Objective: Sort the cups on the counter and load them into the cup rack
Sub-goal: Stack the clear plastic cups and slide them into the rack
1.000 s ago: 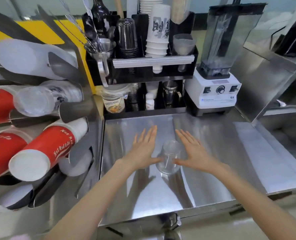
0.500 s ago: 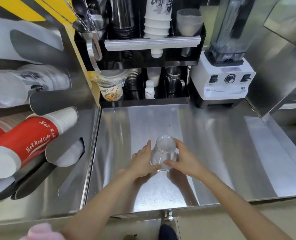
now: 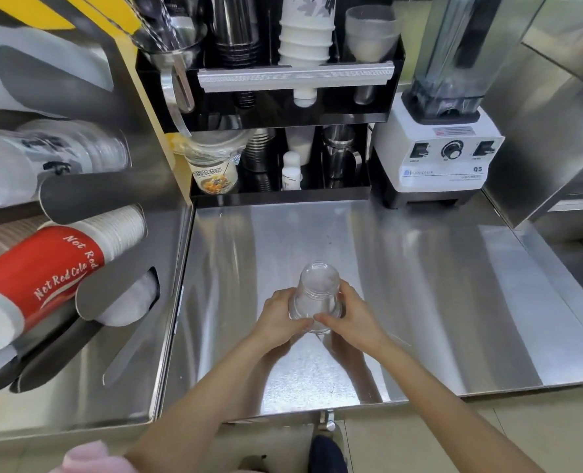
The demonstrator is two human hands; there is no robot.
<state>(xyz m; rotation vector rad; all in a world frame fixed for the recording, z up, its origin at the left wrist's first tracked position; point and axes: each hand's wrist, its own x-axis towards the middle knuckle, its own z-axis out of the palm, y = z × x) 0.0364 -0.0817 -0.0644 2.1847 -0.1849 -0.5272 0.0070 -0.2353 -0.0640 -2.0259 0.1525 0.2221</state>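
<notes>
Both hands, left and right, clasp an upturned clear cup mid-counter, bare steel all round; cup rack lines the left edge, blender behind.

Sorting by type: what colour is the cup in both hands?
Clear, colourless plastic cup, seen in the head view.

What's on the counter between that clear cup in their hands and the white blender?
Nothing: the head view shows only bare steel counter between the clear cup and the blender.
</notes>
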